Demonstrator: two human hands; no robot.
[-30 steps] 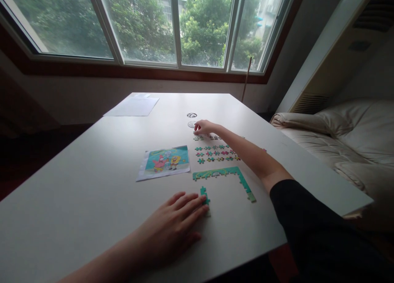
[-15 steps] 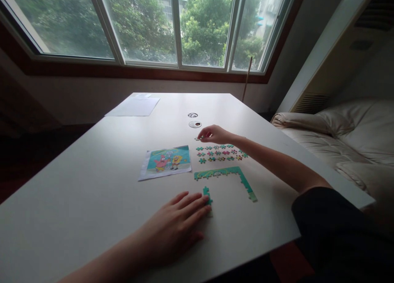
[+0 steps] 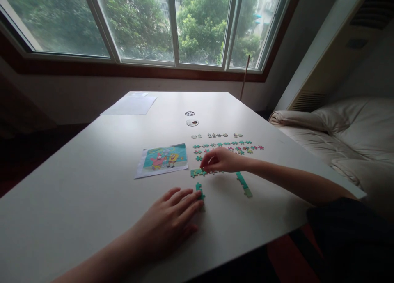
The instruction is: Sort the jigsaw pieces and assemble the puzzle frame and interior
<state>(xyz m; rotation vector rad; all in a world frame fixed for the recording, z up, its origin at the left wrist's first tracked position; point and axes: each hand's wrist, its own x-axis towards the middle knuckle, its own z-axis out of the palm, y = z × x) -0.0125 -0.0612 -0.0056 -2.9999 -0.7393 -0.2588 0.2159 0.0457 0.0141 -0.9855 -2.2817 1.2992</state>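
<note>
Your left hand (image 3: 172, 217) lies palm down on the white surface (image 3: 92, 184), its fingers loosely spread and straight, grasping nothing; the fingertips rest on the short strip (image 3: 198, 188) of joined green puzzle pieces and cover part of it. Your right hand (image 3: 221, 159) is above the upper strip (image 3: 196, 173), with thumb and fingers drawn together in a pinch near its left part; you cannot tell from here whether a piece sits between them. That hand hides the far corner, and beyond it the side strip (image 3: 243, 184) slants toward you, ending in a paler green piece. The three strips stand around a patch of bare white, open on your side.

Past your right hand, the loose pieces (image 3: 219, 144) lie in rows, mostly teal, with pink and yellow among them; your hand covers some of the nearer ones. The far row (image 3: 219, 135) is paler and broken into groups by gaps. Just left of the pieces is the printed sheet (image 3: 163, 162), bearing a pink star figure and a yellow square one on teal.

Farther off, two round inserts are set in the surface: a striped-looking disc (image 3: 190, 113), and nearer you a pale disc (image 3: 190, 123) with a dark opening, whose inside is too small to make out. Blank paper (image 3: 132, 105) lies at the far left corner.
</note>
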